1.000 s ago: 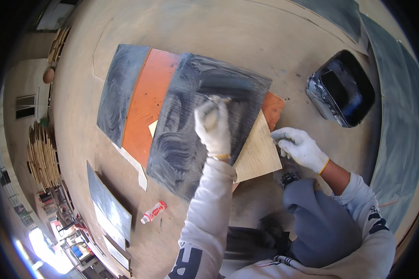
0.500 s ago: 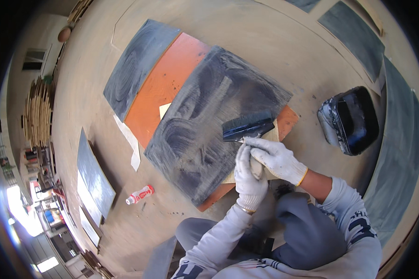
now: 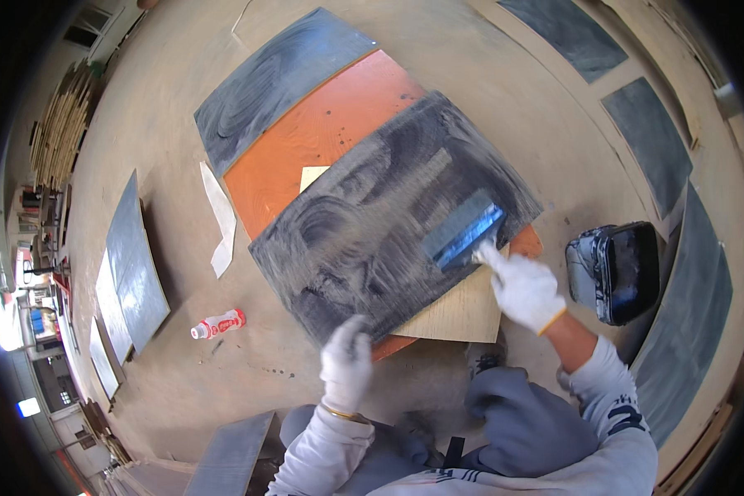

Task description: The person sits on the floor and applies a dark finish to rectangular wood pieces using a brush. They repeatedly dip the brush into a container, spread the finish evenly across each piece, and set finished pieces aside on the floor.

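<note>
My gloved right hand is closed around the handle of a wide flat-bladed tool. Its broad blade, dark and shiny blue, lies over the right part of a board streaked with black. My left hand, also in a white glove, is at the board's near edge; its fingers look bent but blurred, and contact with the board is unclear. Under the streaked board lie a pale wooden sheet and an orange panel. A dark grey board adjoins the orange surface at the far left.
A black-smeared bucket stands right of the boards. Grey panels line the right side. At left are a red-and-white bottle, a white strip, leaning panels and stacked wood. Another grey panel is near my legs.
My hands, together before, are now apart: the left moved left to the board's near edge, the right moved right with the tool. The blade has turned. The whole view has shifted.
</note>
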The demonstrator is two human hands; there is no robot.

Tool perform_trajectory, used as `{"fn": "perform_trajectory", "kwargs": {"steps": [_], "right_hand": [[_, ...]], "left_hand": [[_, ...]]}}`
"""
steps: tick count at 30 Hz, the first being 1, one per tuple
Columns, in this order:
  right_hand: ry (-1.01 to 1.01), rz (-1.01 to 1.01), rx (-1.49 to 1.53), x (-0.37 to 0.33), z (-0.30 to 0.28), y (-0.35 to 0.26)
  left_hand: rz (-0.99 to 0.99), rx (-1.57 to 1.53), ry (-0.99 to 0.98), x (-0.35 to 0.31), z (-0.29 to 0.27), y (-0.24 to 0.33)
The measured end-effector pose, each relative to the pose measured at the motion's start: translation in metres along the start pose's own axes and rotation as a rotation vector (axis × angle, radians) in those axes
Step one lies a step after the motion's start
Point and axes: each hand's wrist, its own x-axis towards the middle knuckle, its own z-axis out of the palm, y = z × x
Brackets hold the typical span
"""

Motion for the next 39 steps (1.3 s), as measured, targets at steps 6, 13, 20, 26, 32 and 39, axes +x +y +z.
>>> {"fn": "perform_trajectory", "kwargs": {"steps": [6, 13, 20, 26, 32, 39], "right_hand": [[0.018, 0.04, 0.106, 0.169, -0.043, 0.001], [0.083, -0.04, 0.181, 0.284, -0.081, 0.027], [0.337, -0.037, 0.637, 0.224, -0.097, 0.121], [0.334, -0.083, 0.913, 0.141, -0.059, 0.062], [0.154, -0.079, 0.407, 0.127, -0.018, 0.005], [0.169, -0.076, 0.264, 0.168, -0.034, -0.017]], "left_hand": [[-0.292, -0.18, 0.327, 0.009, -0.059, -0.046], [-0.431, -0.225, 0.389, -0.013, -0.087, -0.065], [-0.504, -0.074, 0.42, -0.024, -0.094, -0.079], [-0.741, -0.186, 0.38, -0.007, -0.081, -0.122], [-0.869, -0.584, 0.321, 0.01, -0.064, -0.13], [-0.856, -0.713, 0.323, 0.008, -0.065, -0.13]]}}
